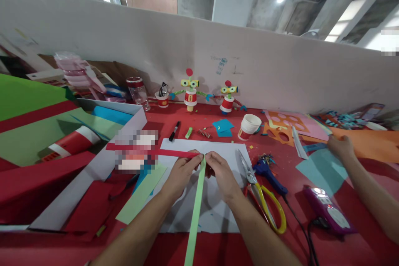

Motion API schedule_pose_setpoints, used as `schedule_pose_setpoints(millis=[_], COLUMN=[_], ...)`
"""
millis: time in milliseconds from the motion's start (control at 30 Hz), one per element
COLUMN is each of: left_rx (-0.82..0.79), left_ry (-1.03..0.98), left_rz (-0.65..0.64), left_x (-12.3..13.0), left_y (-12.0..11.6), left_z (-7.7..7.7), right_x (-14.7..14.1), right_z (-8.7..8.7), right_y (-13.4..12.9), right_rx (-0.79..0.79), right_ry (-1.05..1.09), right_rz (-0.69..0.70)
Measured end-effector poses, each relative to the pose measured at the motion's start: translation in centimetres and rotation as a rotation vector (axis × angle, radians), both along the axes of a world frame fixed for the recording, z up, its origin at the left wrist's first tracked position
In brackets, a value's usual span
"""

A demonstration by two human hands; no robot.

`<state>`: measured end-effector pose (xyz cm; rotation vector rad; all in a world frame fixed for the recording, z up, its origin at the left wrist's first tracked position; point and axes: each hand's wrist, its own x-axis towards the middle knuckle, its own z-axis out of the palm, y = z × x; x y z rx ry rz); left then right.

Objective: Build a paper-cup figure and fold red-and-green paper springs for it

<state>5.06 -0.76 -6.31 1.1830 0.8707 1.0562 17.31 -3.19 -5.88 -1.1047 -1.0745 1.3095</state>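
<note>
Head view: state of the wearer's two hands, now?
Left hand: closed, pinching the end of the red strip.
Right hand: closed, pinching the far end of the green strip.

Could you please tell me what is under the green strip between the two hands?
Below the green strip a white sheet shows on both sides, lying on the red table. Whatever is directly behind the strip or under the sheet is covered.

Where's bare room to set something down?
Red tabletop between the blue glue gun and pale blue paper looks mostly bare, as does that before the purple plastic device. Crowded: around the white cardboard box and the long green paper strip.
</note>
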Motion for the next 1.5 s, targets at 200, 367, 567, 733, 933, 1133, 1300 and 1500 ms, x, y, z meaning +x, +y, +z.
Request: schedule_pose_setpoints(millis=[200,367,567,733,933,1133,1300,1500], left_rx=[-0.040,-0.057,-0.161,-0.196,-0.206,-0.211,-0.223,-0.215], left_ry=[-0.025,-0.183,-0.326,-0.307,-0.244,-0.230,-0.292,-0.284], left_rz=[0.010,-0.083,-0.107,-0.100,-0.081,-0.086,-0.106,-0.135], left_x=[0.0,-0.3,-0.3,0.1,0.1,0.1,0.1,-0.1], left_y=[0.0,0.2,0.2,0.1,0.1,0.2,0.3,0.5], left_z=[0.4,0.4,0.3,0.0,-0.3,-0.2,-0.5,-0.7], right_x=[-0.4,-0.5,-0.4,-0.4,-0.6,-0.7,-0.7,-0.7], right_z=[0.3,0.4,0.2,0.1,-0.2,-0.5,-0.5,-0.6], right_y=[0.0,0.0,0.1,0.0,0.1,0.1,0.0,0.1], right_rx=[-0.002,-0.022,-0.045,-0.043,-0.044,-0.054,-0.062,-0.066], right_ry=[0.008,0.144,0.290,0.194,0.199,0.223,0.282,0.270], right_rz=[0.023,0.020,-0.004,-0.023,-0.019,-0.004,0.006,-0.019])
